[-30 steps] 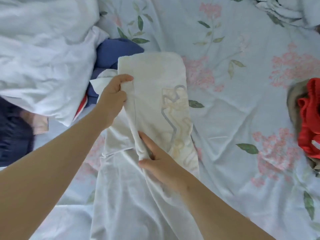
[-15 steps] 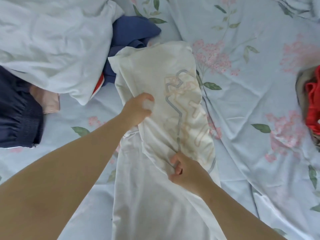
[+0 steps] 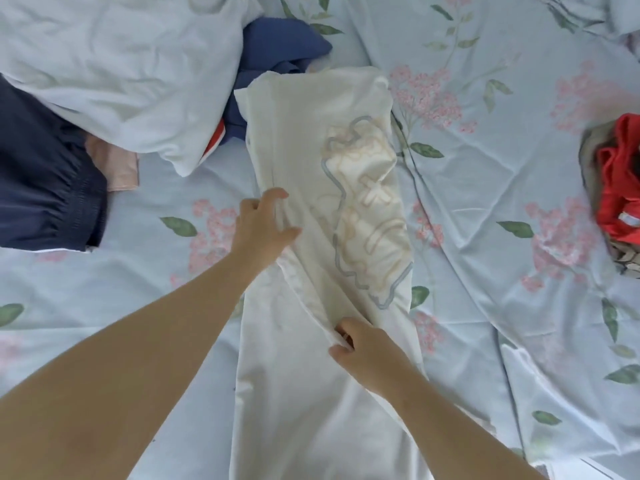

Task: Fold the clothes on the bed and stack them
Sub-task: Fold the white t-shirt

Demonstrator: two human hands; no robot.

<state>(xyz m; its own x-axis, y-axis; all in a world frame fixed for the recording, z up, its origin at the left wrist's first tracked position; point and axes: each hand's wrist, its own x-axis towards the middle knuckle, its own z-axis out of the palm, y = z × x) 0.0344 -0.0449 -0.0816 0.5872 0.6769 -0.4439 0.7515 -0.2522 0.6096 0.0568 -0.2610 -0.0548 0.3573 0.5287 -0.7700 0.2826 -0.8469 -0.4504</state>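
A white garment (image 3: pixel 311 140) with a pale printed outline design lies lengthwise on the floral bedsheet (image 3: pixel 485 271), folded into a long narrow strip that runs toward me. My left hand (image 3: pixel 263 223) rests on its left edge with fingers spread and relaxed. My right hand (image 3: pixel 363 348) pinches a fold of the cloth lower down, near the middle of the strip.
A white pillow or duvet (image 3: pixel 114 71) fills the upper left. Beside it lie a blue garment (image 3: pixel 277 46), dark navy shorts (image 3: pixel 41 188) and a pink piece (image 3: pixel 114 164). A red garment (image 3: pixel 620 188) on beige cloth sits at the right edge.
My left hand has let go of the fold and now lies spread on the garment's left edge. My right hand slid down the fold toward me, still pinching it.
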